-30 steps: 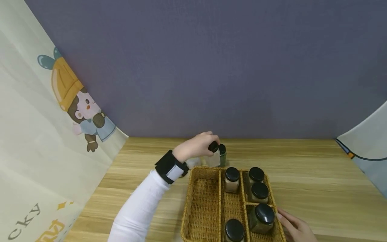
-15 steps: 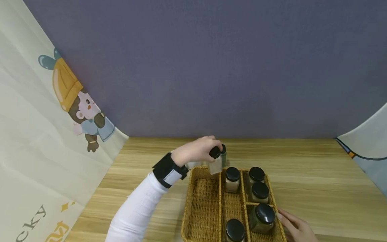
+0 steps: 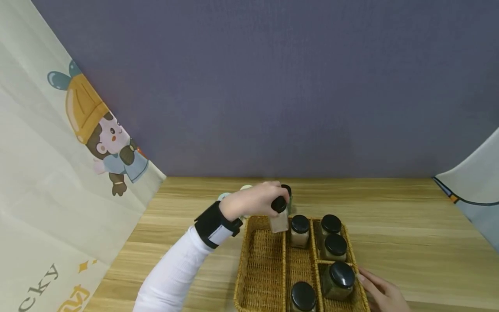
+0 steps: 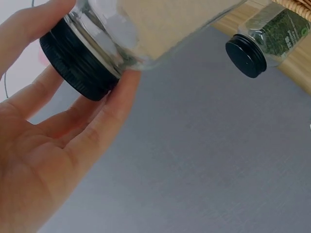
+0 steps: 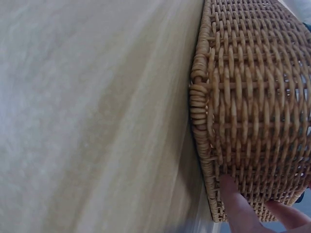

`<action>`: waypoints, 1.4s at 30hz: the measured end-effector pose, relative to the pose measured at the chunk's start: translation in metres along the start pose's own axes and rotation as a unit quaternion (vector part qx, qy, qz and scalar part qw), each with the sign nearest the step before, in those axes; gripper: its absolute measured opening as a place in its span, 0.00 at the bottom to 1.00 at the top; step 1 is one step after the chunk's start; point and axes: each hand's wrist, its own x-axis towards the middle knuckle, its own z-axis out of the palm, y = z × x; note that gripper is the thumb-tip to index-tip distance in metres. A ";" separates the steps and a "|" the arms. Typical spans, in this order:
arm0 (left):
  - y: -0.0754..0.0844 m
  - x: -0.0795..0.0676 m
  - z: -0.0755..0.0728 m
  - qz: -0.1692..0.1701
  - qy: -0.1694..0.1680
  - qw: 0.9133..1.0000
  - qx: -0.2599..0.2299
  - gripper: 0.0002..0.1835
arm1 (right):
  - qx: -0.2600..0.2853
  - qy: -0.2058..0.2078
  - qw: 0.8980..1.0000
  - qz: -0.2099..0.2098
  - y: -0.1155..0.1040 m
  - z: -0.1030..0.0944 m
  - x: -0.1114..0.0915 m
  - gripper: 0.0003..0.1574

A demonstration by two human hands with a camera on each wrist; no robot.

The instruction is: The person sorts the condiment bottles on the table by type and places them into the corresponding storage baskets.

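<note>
My left hand [image 3: 259,199] pinches a small clear jar [image 3: 279,223] by its black lid [image 4: 77,60]. Pale powder or grains fill the jar, which tilts over the back end of the left compartment of a wicker basket [image 3: 238,281]. Behind the jar stands a jar with green contents [image 4: 274,34], partly hidden by the hand in the head view. Fingers of my right hand [image 3: 383,294] touch the basket's right outer side; in the right wrist view the fingertips [image 5: 228,187] lie against the weave.
Several black-lidded jars stand in the basket's middle and right compartments, among them a large one [image 3: 341,277] and a back middle one [image 3: 299,229]. Pale round lids [image 3: 223,196] show behind my left forearm. A grey-blue wall [image 3: 296,95] bounds the wooden table [image 3: 409,234].
My left hand has brought the jar slightly right and toward me, from behind the basket to over its back rim. The pale lids behind the forearm have come into view. The right hand stays.
</note>
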 end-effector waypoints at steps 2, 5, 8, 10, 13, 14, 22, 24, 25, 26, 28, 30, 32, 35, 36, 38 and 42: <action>0.002 0.000 0.000 0.011 0.004 1.000 -0.006 0.15 | -0.002 0.000 1.000 -0.004 0.000 -0.001 0.001 0.47; 0.005 -0.001 0.000 0.027 0.004 1.000 -0.011 0.16 | -0.004 0.000 1.000 -0.008 0.001 -0.002 0.003 0.46; 0.008 0.000 -0.001 0.032 -0.009 0.999 -0.011 0.16 | -0.001 0.000 1.000 -0.009 0.000 -0.002 0.004 0.46; 0.010 0.000 -0.001 0.033 -0.019 0.999 -0.014 0.16 | 0.000 -0.001 1.000 -0.008 -0.001 -0.002 0.005 0.46; 0.013 0.001 0.000 0.038 -0.029 0.999 -0.012 0.16 | 0.002 -0.003 1.000 -0.005 -0.001 -0.003 0.007 0.47; 0.014 0.001 0.000 0.039 -0.030 0.999 -0.009 0.16 | 0.001 -0.004 1.000 -0.004 -0.001 -0.003 0.007 0.47; 0.022 0.002 0.001 0.040 -0.044 0.998 0.015 0.18 | -0.001 -0.011 1.000 -0.002 -0.002 -0.006 0.012 0.47; 0.024 0.002 0.002 0.042 -0.046 0.998 0.019 0.18 | 0.001 -0.013 1.000 -0.001 -0.002 -0.006 0.013 0.48; 0.025 0.003 0.003 0.044 -0.047 0.998 0.021 0.18 | 0.004 -0.013 1.000 -0.001 -0.003 -0.006 0.013 0.48; 0.026 0.003 0.003 0.044 -0.047 0.998 0.025 0.18 | 0.006 -0.015 1.000 -0.001 -0.003 -0.006 0.014 0.48; 0.028 0.005 0.005 0.045 -0.049 0.997 0.034 0.17 | 0.009 -0.016 1.000 -0.003 -0.003 -0.007 0.015 0.47; 0.029 0.006 0.007 0.042 -0.052 0.997 0.042 0.17 | 0.009 -0.016 1.000 -0.004 -0.004 -0.007 0.016 0.47; 0.030 0.008 0.009 0.044 -0.053 0.996 0.049 0.17 | 0.005 -0.017 1.000 -0.004 -0.005 -0.008 0.016 0.47; 0.030 0.012 0.013 0.050 -0.052 0.996 0.056 0.18 | 0.003 -0.018 1.000 -0.003 -0.006 -0.008 0.017 0.47; 0.030 0.013 0.014 0.054 -0.051 0.996 0.058 0.18 | 0.004 -0.019 1.000 -0.003 -0.006 -0.008 0.018 0.47; 0.031 0.015 0.017 0.059 -0.050 0.995 0.056 0.19 | 0.007 -0.021 1.000 -0.003 -0.006 -0.009 0.019 0.47; 0.032 0.019 0.021 0.064 -0.054 0.995 0.045 0.19 | 0.014 -0.024 1.000 -0.001 -0.007 -0.010 0.021 0.47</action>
